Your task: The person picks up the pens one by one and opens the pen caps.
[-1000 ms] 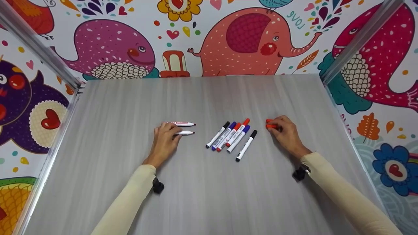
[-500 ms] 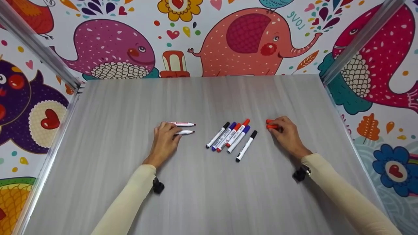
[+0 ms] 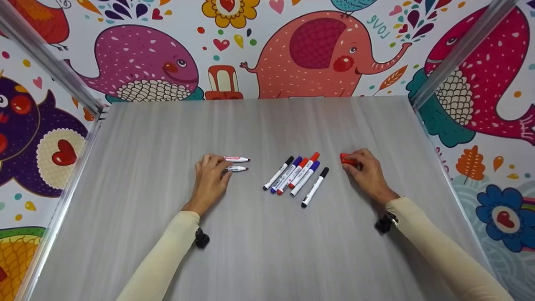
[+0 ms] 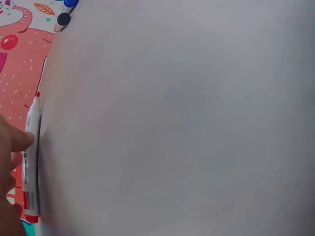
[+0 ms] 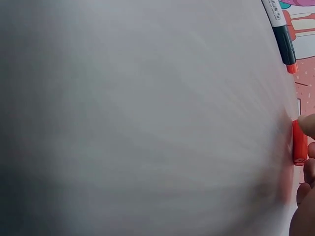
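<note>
My left hand (image 3: 208, 179) rests low over the table at left, its fingers and thumb on two white markers without caps. The far marker (image 3: 237, 159) and the near marker (image 3: 239, 169) lie side by side, dark reddish tips pointing right. In the left wrist view, my thumb touches a white marker (image 4: 32, 147) with a red tip and red end. At right, my right hand (image 3: 367, 173) pinches red marker caps (image 3: 346, 158) close together at the table. One red cap (image 5: 299, 142) shows beneath the fingertips in the right wrist view; the other is hidden there.
Between the hands lies a slanted row of capped markers in black, blue and red, including a blue one (image 3: 305, 178). A black marker (image 3: 315, 187) lies slightly apart at the row's right. Patterned panels with metal posts (image 3: 464, 54) border the grey table (image 3: 267, 251).
The red caps between my right fingers have come closer together. My left fingers have shifted slightly, and the two uncapped markers have barely moved.
</note>
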`<state>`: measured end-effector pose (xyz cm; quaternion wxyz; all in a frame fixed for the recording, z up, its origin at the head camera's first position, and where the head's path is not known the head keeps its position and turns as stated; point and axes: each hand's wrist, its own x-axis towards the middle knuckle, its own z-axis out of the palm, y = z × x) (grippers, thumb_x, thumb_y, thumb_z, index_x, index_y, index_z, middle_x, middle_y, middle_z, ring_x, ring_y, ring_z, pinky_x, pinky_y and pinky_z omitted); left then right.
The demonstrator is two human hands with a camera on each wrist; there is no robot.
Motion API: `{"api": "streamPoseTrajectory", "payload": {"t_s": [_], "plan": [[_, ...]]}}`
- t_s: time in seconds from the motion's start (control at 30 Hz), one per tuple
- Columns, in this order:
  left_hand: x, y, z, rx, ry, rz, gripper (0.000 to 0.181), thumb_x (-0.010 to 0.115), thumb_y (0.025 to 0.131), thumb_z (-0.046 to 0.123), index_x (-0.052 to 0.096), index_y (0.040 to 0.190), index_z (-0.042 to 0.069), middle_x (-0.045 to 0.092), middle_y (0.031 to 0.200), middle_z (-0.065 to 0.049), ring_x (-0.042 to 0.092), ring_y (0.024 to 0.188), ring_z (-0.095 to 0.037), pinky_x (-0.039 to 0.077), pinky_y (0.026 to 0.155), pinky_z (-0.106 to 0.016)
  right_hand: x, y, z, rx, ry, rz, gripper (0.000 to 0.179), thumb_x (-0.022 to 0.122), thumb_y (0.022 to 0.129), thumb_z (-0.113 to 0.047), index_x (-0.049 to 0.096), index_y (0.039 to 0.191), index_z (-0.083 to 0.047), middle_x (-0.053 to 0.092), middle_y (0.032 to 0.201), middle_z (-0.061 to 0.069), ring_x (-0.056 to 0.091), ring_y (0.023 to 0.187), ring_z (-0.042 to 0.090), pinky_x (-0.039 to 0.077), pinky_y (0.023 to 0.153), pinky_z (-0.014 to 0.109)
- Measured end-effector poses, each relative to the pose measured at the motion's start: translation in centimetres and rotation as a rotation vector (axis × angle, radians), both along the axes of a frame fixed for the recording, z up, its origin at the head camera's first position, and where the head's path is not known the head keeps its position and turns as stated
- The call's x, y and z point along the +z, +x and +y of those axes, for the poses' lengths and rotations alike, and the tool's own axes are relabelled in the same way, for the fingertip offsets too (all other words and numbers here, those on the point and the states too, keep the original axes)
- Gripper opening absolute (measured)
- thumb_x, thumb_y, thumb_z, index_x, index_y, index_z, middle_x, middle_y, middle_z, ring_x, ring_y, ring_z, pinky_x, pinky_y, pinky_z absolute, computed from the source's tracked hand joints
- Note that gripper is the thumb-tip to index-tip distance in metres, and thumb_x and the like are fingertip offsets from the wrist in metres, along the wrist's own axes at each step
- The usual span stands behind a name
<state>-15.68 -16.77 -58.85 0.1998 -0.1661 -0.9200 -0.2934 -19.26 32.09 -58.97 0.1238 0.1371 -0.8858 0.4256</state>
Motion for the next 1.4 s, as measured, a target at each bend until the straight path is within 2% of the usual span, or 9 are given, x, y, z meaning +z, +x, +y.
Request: {"api": "streamPoseTrajectory", "payload": {"t_s": [0.33, 0.63, 0.73, 1.0, 1.1, 1.2, 1.33, 1.4], "plan": [[1.4, 0.6, 0.9, -0.02, 0.028, 0.008, 0.023, 0.085, 0.094, 0.002, 0.082, 0.117, 0.0, 0.072, 0.115, -0.015, 0.059, 0.117, -0.036, 0.04, 0.101, -0.059, 1.1, 0.2, -0.3, 0.025, -0.043, -0.028, 0.023, 0.085, 0.092, 0.008, 0.081, 0.113, 0.002, 0.066, 0.113, 0.017, 0.06, 0.1, 0.026, 0.044, 0.086, 0.014], [2.3, 1.3, 2.2, -0.067, 0.087, 0.003, 0.024, 0.086, 0.093, 0.0, 0.081, 0.116, 0.001, 0.075, 0.116, -0.012, 0.063, 0.115, -0.034, 0.044, 0.098, -0.057, 2.3, -0.1, -1.4, 0.108, -0.05, 0.06, 0.019, 0.084, 0.092, 0.009, 0.078, 0.11, 0.009, 0.067, 0.111, 0.02, 0.065, 0.097, 0.034, 0.049, 0.087, 0.016], [2.5, 1.5, 2.5, -0.093, 0.108, 0.013, 0.023, 0.085, 0.092, -0.001, 0.081, 0.115, 0.001, 0.076, 0.117, -0.01, 0.064, 0.114, -0.033, 0.045, 0.097, -0.055, 2.6, -0.1, -1.8, 0.14, -0.046, 0.069, 0.02, 0.083, 0.092, 0.01, 0.078, 0.112, 0.01, 0.068, 0.113, 0.021, 0.066, 0.101, 0.037, 0.051, 0.091, 0.017], [2.2, 2.1, 3.2, -0.18, 0.162, 0.025, 0.024, 0.085, 0.091, -0.005, 0.08, 0.114, -0.002, 0.075, 0.116, -0.012, 0.064, 0.11, -0.033, 0.049, 0.095, -0.052, 3.2, 0.0, -3.3, 0.151, -0.011, 0.02, 0.023, 0.083, 0.096, 0.002, 0.078, 0.118, 0.006, 0.069, 0.118, 0.016, 0.065, 0.112, 0.036, 0.054, 0.102, 0.032], [2.1, 2.2, 3.5, -0.203, 0.179, 0.025, 0.023, 0.085, 0.091, -0.005, 0.079, 0.113, -0.003, 0.075, 0.114, -0.012, 0.065, 0.108, -0.032, 0.05, 0.094, -0.05, 3.3, 0.0, -3.8, 0.165, -0.013, 0.008, 0.023, 0.083, 0.097, 0.0, 0.078, 0.119, 0.006, 0.068, 0.118, 0.016, 0.065, 0.112, 0.035, 0.054, 0.101, 0.033], [2.2, 2.4, 3.8, -0.22, 0.189, 0.008, 0.023, 0.085, 0.091, -0.005, 0.079, 0.113, -0.004, 0.075, 0.114, -0.013, 0.065, 0.11, -0.032, 0.052, 0.095, -0.05, 3.3, -0.1, -4.3, 0.176, -0.014, 0.002, 0.024, 0.083, 0.097, 0.0, 0.078, 0.119, 0.005, 0.068, 0.119, 0.015, 0.064, 0.111, 0.033, 0.051, 0.098, 0.027], [2.1, 2.8, 4.2, -0.219, 0.188, -0.029, 0.023, 0.085, 0.092, -0.003, 0.08, 0.114, -0.003, 0.075, 0.115, -0.013, 0.066, 0.11, -0.032, 0.052, 0.096, -0.05, 3.2, -0.1, -4.9, 0.19, -0.008, 0.004, 0.024, 0.083, 0.096, 0.0, 0.078, 0.119, 0.005, 0.068, 0.118, 0.015, 0.063, 0.109, 0.037, 0.051, 0.093, 0.031], [2.1, 2.9, 4.3, -0.214, 0.187, -0.043, 0.023, 0.085, 0.092, -0.003, 0.079, 0.114, -0.003, 0.075, 0.116, -0.012, 0.066, 0.112, -0.032, 0.052, 0.097, -0.05, 3.2, -0.2, -5.3, 0.202, -0.008, 0.005, 0.023, 0.083, 0.096, 0.001, 0.078, 0.119, 0.005, 0.068, 0.118, 0.015, 0.064, 0.11, 0.037, 0.051, 0.094, 0.033]]}}
